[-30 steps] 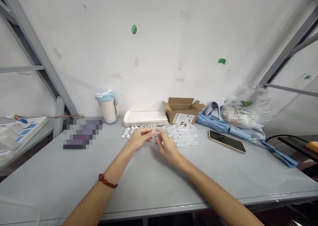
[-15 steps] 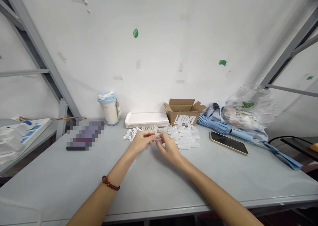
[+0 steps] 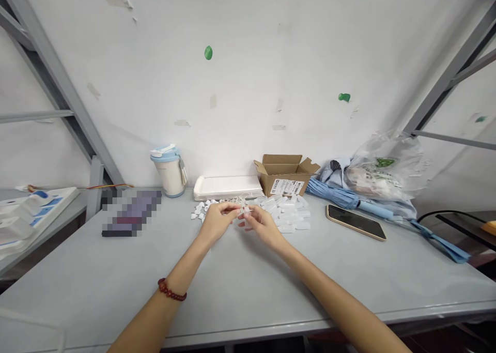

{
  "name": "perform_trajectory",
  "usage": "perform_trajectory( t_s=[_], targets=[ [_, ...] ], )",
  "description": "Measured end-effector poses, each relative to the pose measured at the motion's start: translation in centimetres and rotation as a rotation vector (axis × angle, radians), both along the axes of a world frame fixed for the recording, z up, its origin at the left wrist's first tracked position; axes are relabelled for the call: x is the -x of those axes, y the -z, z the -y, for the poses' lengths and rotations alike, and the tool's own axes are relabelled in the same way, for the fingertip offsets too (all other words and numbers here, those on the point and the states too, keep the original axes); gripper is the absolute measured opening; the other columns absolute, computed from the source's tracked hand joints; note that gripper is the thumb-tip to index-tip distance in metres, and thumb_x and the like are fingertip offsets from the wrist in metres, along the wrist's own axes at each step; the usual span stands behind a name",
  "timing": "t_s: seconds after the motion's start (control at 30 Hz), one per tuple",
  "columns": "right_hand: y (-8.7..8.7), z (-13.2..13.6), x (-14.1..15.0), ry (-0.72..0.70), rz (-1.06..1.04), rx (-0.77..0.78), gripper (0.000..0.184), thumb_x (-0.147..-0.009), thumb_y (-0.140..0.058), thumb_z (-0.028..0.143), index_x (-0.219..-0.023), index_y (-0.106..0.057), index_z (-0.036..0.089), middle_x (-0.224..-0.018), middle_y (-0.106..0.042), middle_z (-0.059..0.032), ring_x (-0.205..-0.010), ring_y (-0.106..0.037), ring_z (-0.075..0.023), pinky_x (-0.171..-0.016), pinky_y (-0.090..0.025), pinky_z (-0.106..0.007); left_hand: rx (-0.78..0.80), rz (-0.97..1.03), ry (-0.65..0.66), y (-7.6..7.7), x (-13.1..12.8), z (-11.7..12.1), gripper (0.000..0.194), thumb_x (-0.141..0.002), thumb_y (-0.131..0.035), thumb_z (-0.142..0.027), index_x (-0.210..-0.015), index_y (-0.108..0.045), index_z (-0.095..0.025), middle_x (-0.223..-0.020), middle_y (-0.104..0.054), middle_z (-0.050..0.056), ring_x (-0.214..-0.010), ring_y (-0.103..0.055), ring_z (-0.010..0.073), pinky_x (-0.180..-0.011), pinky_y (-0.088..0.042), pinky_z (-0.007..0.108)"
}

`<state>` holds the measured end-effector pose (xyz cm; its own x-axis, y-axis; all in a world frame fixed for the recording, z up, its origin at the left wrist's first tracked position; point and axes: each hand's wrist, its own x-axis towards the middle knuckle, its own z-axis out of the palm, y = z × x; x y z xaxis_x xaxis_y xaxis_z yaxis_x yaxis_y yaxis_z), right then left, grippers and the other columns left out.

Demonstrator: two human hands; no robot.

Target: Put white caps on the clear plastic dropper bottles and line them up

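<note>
My left hand [image 3: 217, 220] and my right hand [image 3: 261, 224] meet fingertip to fingertip over the grey table [image 3: 240, 286], both pinched on a small clear plastic piece [image 3: 245, 212] held between them. Just beyond the fingers lies a tangle of white string [image 3: 237, 200]. Right of my hands is a heap of several small clear plastic pieces [image 3: 289, 214]. To the left sit several smaller white caps [image 3: 199, 211]. A red bead bracelet [image 3: 170, 291] circles my left wrist.
Along the wall stand a blue-lidded cup [image 3: 169, 170], a flat white tray [image 3: 228, 186] and an open cardboard box [image 3: 285, 174]. A phone [image 3: 355, 221], a blue umbrella [image 3: 364, 204] and a plastic bag [image 3: 385, 168] lie at the right. A dark blurred object [image 3: 130, 212] lies at the left.
My hands have stayed together at the same spot, working the small piece; the fingers shifted slightly and the camera view drifted a little.
</note>
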<state>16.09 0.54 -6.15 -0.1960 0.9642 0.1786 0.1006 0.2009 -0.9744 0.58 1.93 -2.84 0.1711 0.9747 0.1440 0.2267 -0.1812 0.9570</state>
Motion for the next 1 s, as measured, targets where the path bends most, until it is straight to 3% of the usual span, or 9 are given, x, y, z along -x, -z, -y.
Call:
perform_trajectory(
  t_s=[0.1, 0.23, 0.37, 0.57, 0.8, 1.0],
  targets=[
    [-0.3, -0.1, -0.1, -0.089, -0.172, 0.113, 0.037, -0.078, -0.059, 0.047, -0.100, -0.055, 0.018, -0.093, -0.066, -0.0075, -0.078, -0.067, -0.0186, -0.076, -0.052, -0.035, -0.130, -0.080, 0.000, -0.1, 0.1, 0.1, 0.022, -0.071, -0.059, -0.029, -0.086, -0.068, -0.016, -0.088, -0.070, 0.007, -0.081, -0.062, 0.0205, -0.067, -0.050, 0.030],
    [-0.2, -0.1, 0.0, -0.100, -0.255, 0.140, 0.037, -0.075, -0.063, 0.047, -0.097, -0.059, 0.018, -0.089, -0.067, -0.0057, -0.084, -0.066, -0.0197, -0.082, -0.051, -0.038, -0.398, -0.276, 0.099, 0.2, -0.1, 0.4, 0.024, -0.074, -0.059, -0.023, -0.096, -0.067, -0.021, -0.109, -0.065, 0.006, -0.100, -0.057, 0.0229, -0.077, -0.049, 0.033],
    [0.2, -0.2, 0.2, -0.118, -0.288, 0.151, 0.034, -0.077, -0.063, 0.044, -0.098, -0.060, 0.018, -0.091, -0.069, -0.0069, -0.084, -0.067, -0.0209, -0.084, -0.050, -0.041, -0.500, -0.404, 0.181, 0.8, -0.3, 0.5, 0.032, -0.073, -0.060, -0.016, -0.104, -0.064, -0.022, -0.114, -0.061, 0.008, -0.108, -0.053, 0.0241, -0.091, -0.045, 0.039],
    [0.9, -0.5, 0.3, -0.094, -0.315, 0.232, 0.030, -0.076, -0.063, 0.043, -0.090, -0.060, 0.016, -0.083, -0.069, -0.0069, -0.077, -0.068, -0.0217, -0.070, -0.053, -0.036, -0.531, -0.518, 0.262, 1.2, -0.1, 0.6, 0.037, -0.071, -0.062, -0.014, -0.107, -0.062, -0.020, -0.117, -0.058, 0.009, -0.109, -0.050, 0.0257, -0.094, -0.042, 0.040],
    [0.7, -0.2, 0.3, -0.108, -0.302, 0.208, 0.030, -0.077, -0.061, 0.040, -0.094, -0.062, 0.015, -0.080, -0.068, -0.0055, -0.078, -0.067, -0.0207, -0.076, -0.052, -0.037, -0.529, -0.534, 0.236, 0.8, 0.3, 0.3, 0.032, -0.070, -0.066, -0.018, -0.102, -0.063, -0.022, -0.109, -0.063, 0.007, -0.106, -0.050, 0.0265, -0.090, -0.043, 0.040],
    [0.7, 0.4, 1.0, -0.194, -0.094, 0.094, 0.018, -0.080, -0.056, 0.027, -0.091, -0.066, 0.016, -0.078, -0.067, -0.0012, -0.073, -0.064, -0.0165, -0.077, -0.052, -0.034, -0.445, -0.556, 0.220, 0.4, 2.8, 0.5, 0.033, -0.064, -0.071, -0.024, -0.096, -0.064, -0.021, -0.103, -0.064, 0.006, -0.103, -0.052, 0.0266, -0.089, -0.043, 0.040]
  ],
)
